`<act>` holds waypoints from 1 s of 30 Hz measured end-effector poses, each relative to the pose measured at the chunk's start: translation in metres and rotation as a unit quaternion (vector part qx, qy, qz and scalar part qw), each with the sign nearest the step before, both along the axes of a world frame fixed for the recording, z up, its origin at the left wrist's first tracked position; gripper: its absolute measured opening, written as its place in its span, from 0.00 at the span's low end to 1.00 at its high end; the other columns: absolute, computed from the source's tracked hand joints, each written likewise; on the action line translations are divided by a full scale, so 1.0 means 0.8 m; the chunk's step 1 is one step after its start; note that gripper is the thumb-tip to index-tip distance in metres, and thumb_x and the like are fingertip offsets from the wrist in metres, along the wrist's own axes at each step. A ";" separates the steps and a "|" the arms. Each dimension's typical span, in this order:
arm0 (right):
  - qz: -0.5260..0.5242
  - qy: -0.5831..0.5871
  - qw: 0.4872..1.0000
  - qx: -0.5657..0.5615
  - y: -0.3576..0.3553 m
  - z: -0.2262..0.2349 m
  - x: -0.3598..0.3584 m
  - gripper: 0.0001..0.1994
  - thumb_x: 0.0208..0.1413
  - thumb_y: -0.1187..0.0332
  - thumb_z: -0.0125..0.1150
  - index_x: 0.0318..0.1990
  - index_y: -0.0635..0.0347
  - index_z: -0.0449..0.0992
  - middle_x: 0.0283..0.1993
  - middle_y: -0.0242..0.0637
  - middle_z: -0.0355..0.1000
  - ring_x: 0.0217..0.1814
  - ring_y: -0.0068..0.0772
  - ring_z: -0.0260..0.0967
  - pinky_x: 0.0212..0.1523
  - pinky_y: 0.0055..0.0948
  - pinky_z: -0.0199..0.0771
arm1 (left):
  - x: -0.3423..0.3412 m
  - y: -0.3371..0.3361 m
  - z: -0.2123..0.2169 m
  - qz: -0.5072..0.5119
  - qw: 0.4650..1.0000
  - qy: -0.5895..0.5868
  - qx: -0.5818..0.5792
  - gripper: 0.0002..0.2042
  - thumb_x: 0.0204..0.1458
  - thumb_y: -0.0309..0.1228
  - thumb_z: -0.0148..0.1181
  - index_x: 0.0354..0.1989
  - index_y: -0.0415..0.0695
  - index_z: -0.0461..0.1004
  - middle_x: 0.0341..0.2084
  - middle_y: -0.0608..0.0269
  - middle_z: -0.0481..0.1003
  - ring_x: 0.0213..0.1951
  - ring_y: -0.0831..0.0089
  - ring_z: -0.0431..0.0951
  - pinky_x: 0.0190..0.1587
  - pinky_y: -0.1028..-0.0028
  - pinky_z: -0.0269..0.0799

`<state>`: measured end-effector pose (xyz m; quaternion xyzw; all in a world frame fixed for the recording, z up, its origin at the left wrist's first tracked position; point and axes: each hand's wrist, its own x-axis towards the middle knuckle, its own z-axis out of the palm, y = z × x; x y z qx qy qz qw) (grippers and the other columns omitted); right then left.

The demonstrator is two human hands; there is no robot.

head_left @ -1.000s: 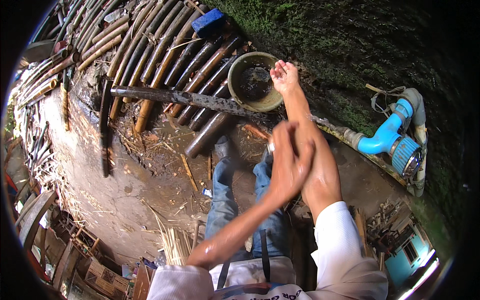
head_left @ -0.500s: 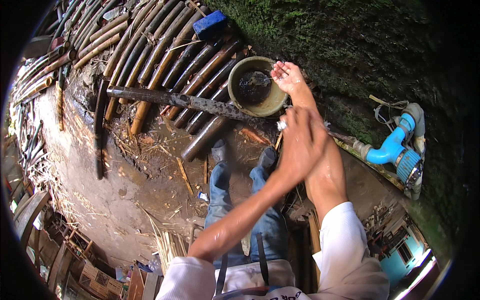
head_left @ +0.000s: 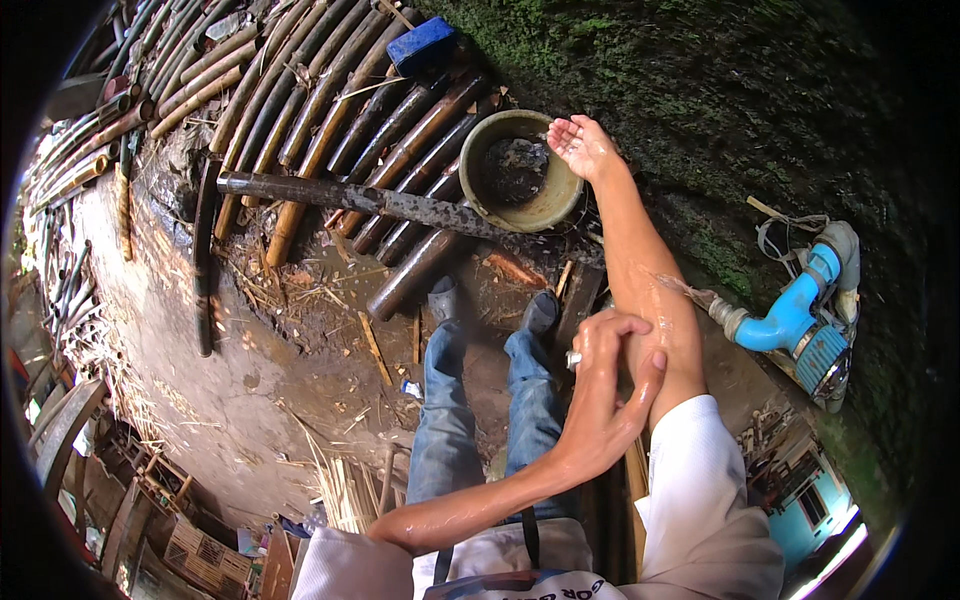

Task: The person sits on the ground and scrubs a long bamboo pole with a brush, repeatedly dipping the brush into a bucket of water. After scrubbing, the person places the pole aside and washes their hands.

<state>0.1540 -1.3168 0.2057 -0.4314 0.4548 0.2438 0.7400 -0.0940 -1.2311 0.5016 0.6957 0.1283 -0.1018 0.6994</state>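
My left hand reaches across my body and wraps round my right forearm just below the elbow, its thumb and fingers on wet skin. A pale ring sits on one of its fingers. My right arm is stretched out. My right hand is open and empty, palm up with the fingers extended, by the right rim of a round, dull-green basin. Dark water with some floating scum stands in the basin. Both forearms glisten with water.
Bamboo poles lie side by side at the upper left, a blue block-shaped object on them. A long dark pole crosses their ends. A mossy wall rises on the right, near a blue pipe fitting. Wet, muddy ground lies underfoot.
My left hand has slid down my right forearm, from near the wrist to just below the elbow. My right hand has shifted slightly right, still open beside the basin.
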 end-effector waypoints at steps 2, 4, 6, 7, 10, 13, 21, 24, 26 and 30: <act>-0.046 -0.007 0.999 0.023 -0.003 -0.001 -0.003 0.17 0.70 0.63 0.47 0.40 0.71 0.77 0.41 0.50 0.78 0.44 0.46 0.77 0.54 0.45 0.83 | 0.003 -0.016 -0.027 0.048 0.988 0.105 -0.103 0.27 0.63 0.44 0.65 0.61 0.40 0.64 0.53 0.54 0.66 0.53 0.69 0.68 0.57 0.68 0.68; -0.093 -0.013 0.993 0.070 0.020 0.007 -0.010 0.16 0.70 0.64 0.49 0.42 0.72 0.76 0.44 0.53 0.77 0.49 0.49 0.77 0.58 0.46 0.82 | 0.048 -0.031 -0.102 0.118 0.979 0.129 -0.107 0.32 0.61 0.49 0.67 0.62 0.40 0.63 0.53 0.53 0.67 0.52 0.71 0.70 0.54 0.67 0.71; -0.148 -0.085 0.984 0.049 -0.024 0.016 -0.028 0.16 0.70 0.65 0.50 0.44 0.74 0.76 0.47 0.55 0.76 0.51 0.51 0.77 0.59 0.47 0.81 | 0.123 -0.043 -0.147 0.082 0.921 0.253 -0.284 0.34 0.58 0.60 0.63 0.58 0.42 0.66 0.48 0.51 0.71 0.42 0.65 0.76 0.45 0.60 0.76; -0.151 -0.109 0.980 0.064 0.002 0.031 -0.042 0.17 0.69 0.65 0.50 0.45 0.75 0.76 0.48 0.56 0.76 0.53 0.53 0.77 0.60 0.48 0.81 | 0.157 -0.031 -0.179 0.102 0.886 0.311 -0.329 0.36 0.57 0.65 0.61 0.56 0.43 0.67 0.46 0.50 0.73 0.37 0.61 0.78 0.40 0.56 0.78; 0.167 -0.343 0.892 -0.241 0.027 0.105 -0.108 0.21 0.69 0.59 0.51 0.50 0.72 0.81 0.51 0.48 0.81 0.57 0.41 0.77 0.60 0.37 0.75 | 0.202 -0.028 -0.312 0.186 0.717 0.367 -0.562 0.39 0.56 0.74 0.50 0.48 0.43 0.70 0.37 0.50 0.76 0.28 0.54 0.79 0.34 0.51 0.77; 0.274 -0.372 0.860 -0.218 0.041 0.207 -0.206 0.22 0.69 0.59 0.45 0.47 0.70 0.82 0.51 0.45 0.81 0.60 0.41 0.75 0.68 0.35 0.64 | 0.205 -0.040 -0.329 0.132 0.754 0.362 -0.532 0.27 0.67 0.59 0.48 0.47 0.43 0.73 0.29 0.58 0.76 0.23 0.68 0.72 0.25 0.67 0.69; 0.314 -0.683 0.620 -0.223 0.066 0.356 -0.276 0.16 0.62 0.59 0.51 0.48 0.53 0.82 0.51 0.37 0.79 0.54 0.43 0.77 0.67 0.53 0.65 | 0.210 -0.053 -0.281 -0.165 0.911 0.135 0.353 0.18 0.55 0.42 0.62 0.43 0.39 0.81 0.37 0.38 0.83 0.45 0.38 0.83 0.49 0.48 0.79; 0.299 -0.630 0.639 -0.326 0.018 0.264 -0.241 0.18 0.65 0.61 0.46 0.46 0.61 0.81 0.49 0.44 0.79 0.51 0.48 0.77 0.58 0.47 0.72 | 0.208 -0.065 -0.261 -0.191 0.921 0.123 0.316 0.15 0.55 0.39 0.59 0.41 0.40 0.82 0.37 0.40 0.83 0.44 0.41 0.84 0.49 0.48 0.80; 0.244 -0.519 0.725 -0.381 -0.033 0.211 -0.208 0.20 0.67 0.61 0.43 0.45 0.66 0.80 0.48 0.49 0.79 0.49 0.52 0.77 0.52 0.44 0.77 | 0.212 -0.078 -0.226 -0.275 0.905 0.077 0.316 0.10 0.56 0.32 0.59 0.37 0.39 0.83 0.43 0.45 0.83 0.47 0.46 0.85 0.50 0.54 0.81; 0.333 -0.576 0.666 -0.337 -0.023 0.232 -0.196 0.20 0.63 0.63 0.43 0.40 0.66 0.82 0.42 0.47 0.80 0.47 0.53 0.78 0.58 0.44 0.73 | 0.207 -0.081 -0.261 -0.338 0.863 0.068 0.370 0.11 0.58 0.37 0.60 0.33 0.43 0.83 0.37 0.54 0.85 0.43 0.55 0.85 0.41 0.56 0.82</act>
